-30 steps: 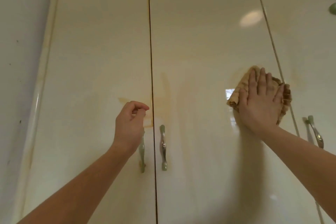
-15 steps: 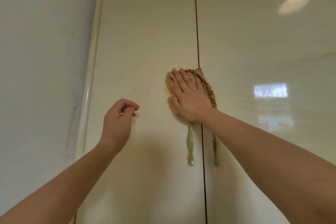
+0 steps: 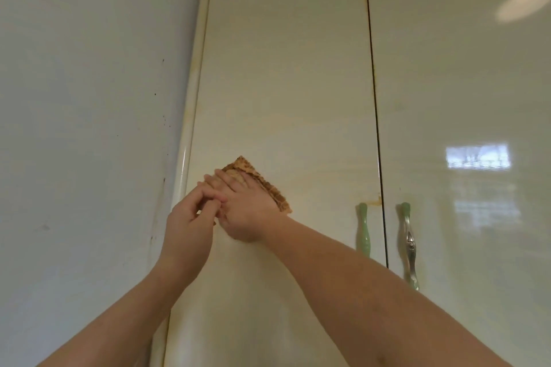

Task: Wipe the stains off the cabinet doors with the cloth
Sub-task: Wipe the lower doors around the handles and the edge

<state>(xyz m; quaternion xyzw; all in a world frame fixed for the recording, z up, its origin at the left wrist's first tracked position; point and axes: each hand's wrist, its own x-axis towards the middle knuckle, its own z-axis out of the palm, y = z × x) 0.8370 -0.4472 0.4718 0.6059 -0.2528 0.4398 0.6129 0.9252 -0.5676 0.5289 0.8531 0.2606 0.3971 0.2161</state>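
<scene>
Hands together: my right hand [image 3: 247, 208] flattens the cloth [image 3: 269, 189] on the left door [image 3: 283, 83] for pressure; my left hand [image 3: 187, 225], curled, possibly pinches it.

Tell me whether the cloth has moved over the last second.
Yes. The cloth went left: from right of the green handle, across the door seam, to near the left door's outer edge.

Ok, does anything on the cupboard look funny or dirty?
Yes. An orange-brown stain sits at the right edge of the left door, just above its green handle, away from the cloth. Dark specks also dot the wall.
</scene>
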